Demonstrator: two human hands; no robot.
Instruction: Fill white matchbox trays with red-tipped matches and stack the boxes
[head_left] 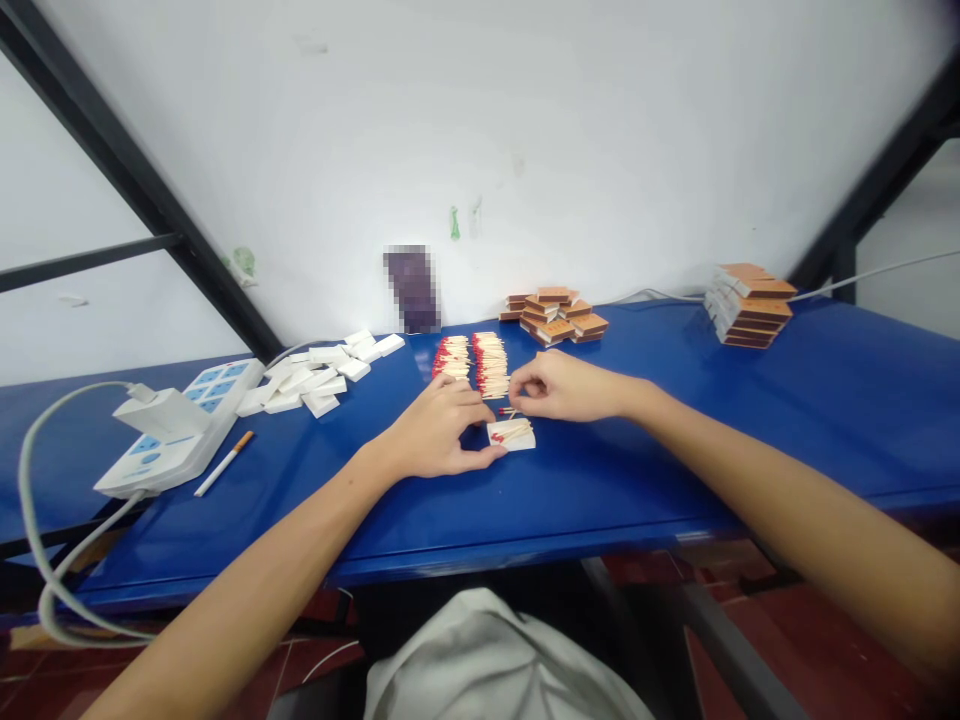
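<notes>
Blue surface (645, 470) looks barely partway: your left grip (439, 425) holds a white tray (523, 443) with a few matches (517, 430) in it, two loose rows (491, 365) remain just beyond, and I can't tell if your right grip (555, 385) beside it pinches one.

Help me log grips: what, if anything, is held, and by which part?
Left hand: white tray, by its left end. Right hand: apparently a match, by its plain end.
</notes>
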